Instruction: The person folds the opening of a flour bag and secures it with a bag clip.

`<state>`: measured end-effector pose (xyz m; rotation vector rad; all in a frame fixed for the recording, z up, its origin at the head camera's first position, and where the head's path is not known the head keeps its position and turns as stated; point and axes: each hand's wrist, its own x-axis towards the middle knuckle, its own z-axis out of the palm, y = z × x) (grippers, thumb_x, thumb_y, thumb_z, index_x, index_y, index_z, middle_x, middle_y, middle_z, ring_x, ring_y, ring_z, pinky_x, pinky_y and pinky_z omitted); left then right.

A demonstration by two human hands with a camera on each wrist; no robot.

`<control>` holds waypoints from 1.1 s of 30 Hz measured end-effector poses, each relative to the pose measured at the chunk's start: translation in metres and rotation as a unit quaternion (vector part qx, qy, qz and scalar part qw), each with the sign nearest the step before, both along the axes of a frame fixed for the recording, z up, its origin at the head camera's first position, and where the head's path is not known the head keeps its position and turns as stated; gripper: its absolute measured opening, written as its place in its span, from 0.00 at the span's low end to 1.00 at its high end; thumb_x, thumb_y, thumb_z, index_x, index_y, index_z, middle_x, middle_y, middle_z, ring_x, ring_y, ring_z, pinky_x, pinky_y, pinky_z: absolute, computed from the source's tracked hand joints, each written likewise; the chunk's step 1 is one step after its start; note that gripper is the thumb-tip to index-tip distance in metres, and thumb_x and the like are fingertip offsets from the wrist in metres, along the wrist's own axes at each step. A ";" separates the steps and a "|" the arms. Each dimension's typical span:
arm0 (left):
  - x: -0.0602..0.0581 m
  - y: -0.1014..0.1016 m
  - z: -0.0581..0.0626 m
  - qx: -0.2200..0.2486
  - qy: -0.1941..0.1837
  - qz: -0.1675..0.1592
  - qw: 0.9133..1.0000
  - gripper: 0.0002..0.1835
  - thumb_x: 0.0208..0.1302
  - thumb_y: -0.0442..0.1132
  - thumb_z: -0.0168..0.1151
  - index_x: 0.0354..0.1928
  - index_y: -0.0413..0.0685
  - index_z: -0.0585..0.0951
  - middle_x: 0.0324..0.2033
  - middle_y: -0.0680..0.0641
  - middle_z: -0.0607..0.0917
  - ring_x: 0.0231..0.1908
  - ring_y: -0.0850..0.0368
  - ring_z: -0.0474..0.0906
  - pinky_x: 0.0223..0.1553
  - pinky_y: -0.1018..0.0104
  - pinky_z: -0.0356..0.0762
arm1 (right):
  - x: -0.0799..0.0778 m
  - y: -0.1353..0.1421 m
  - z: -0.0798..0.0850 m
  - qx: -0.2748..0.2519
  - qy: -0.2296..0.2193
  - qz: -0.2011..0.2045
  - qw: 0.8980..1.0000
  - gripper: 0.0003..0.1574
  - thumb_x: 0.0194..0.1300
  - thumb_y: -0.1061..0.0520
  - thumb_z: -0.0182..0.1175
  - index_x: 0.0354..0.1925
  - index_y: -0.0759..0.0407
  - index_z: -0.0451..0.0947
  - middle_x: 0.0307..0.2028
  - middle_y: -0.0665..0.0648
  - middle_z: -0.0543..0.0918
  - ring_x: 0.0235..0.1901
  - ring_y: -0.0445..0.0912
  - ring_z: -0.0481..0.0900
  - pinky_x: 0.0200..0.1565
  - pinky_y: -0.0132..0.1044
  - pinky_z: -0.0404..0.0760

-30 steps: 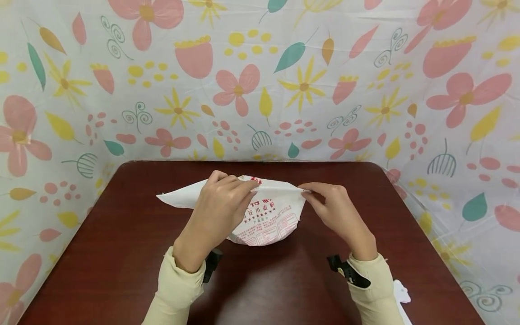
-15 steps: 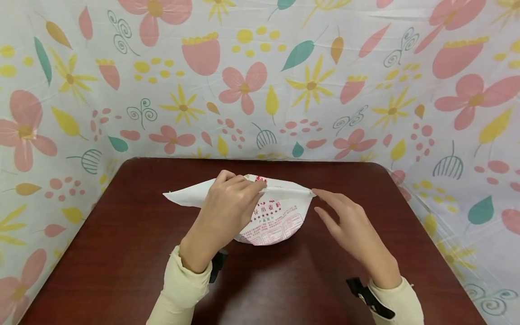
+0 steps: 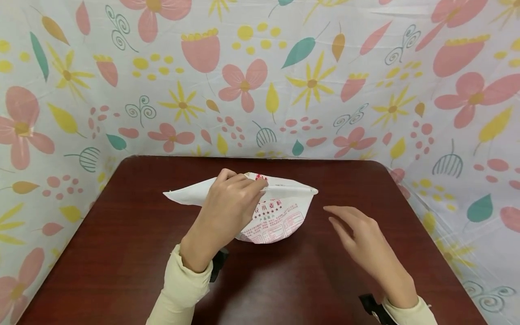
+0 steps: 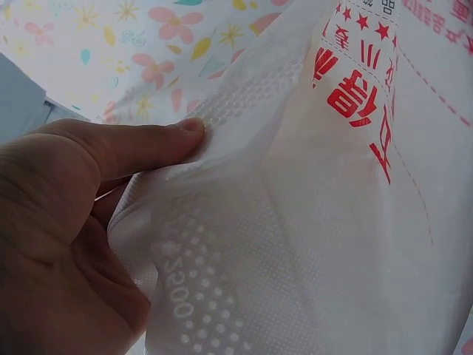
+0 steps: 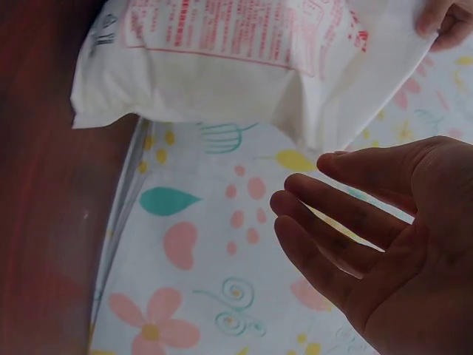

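Observation:
A white flour bag (image 3: 280,221) with red Chinese print sits upright on the table's middle in the head view. Its top is folded over, and a pointed white flap sticks out to the left. My left hand (image 3: 227,205) grips the bag's top edge; in the left wrist view, the thumb (image 4: 166,140) presses on the white embossed plastic. To the right of the bag hangs my right hand (image 3: 371,243), apart from it and holding nothing. The right wrist view has its relaxed fingers (image 5: 325,244) below the bag's corner (image 5: 314,129).
The dark red-brown table (image 3: 122,253) has rounded far corners. Behind it and along both sides hangs a white curtain (image 3: 260,81) with flowers and leaves. Each wrist wears a black camera strap.
My right hand has let go of the bag's right corner and moved down and right, fingers loosening. My left hand keeps its grip on the top edge.

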<state>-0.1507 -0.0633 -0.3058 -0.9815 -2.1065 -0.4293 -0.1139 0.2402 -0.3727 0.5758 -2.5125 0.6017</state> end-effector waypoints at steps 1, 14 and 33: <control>0.000 0.000 0.000 -0.001 -0.002 0.001 1.000 0.02 0.62 0.32 0.67 0.36 0.45 0.84 0.21 0.52 0.83 0.25 0.56 0.79 0.36 0.62 0.68 | 0.002 0.003 -0.002 0.002 -0.003 -0.004 1.000 0.24 0.60 0.68 0.67 0.54 0.52 0.83 0.49 0.51 0.85 0.49 0.45 0.83 0.46 0.36 0.77; 0.000 0.002 -0.002 -0.002 -0.008 0.001 1.000 0.03 0.64 0.32 0.65 0.38 0.45 0.86 0.25 0.53 0.86 0.28 0.56 0.81 0.36 0.62 0.69 | 0.029 0.071 -0.022 -0.020 -0.061 -0.094 0.994 0.20 0.62 0.66 0.67 0.53 0.55 0.83 0.47 0.64 0.84 0.20 0.36 0.74 0.25 0.25 0.69; -0.002 0.001 -0.003 -0.001 -0.016 -0.004 1.000 0.05 0.63 0.33 0.67 0.40 0.46 0.86 0.26 0.51 0.86 0.28 0.56 0.80 0.37 0.62 0.69 | 0.048 0.101 -0.051 0.015 -0.163 -0.139 0.977 0.17 0.64 0.60 0.67 0.51 0.58 0.82 0.43 0.64 0.86 0.38 0.58 0.85 0.29 0.46 0.80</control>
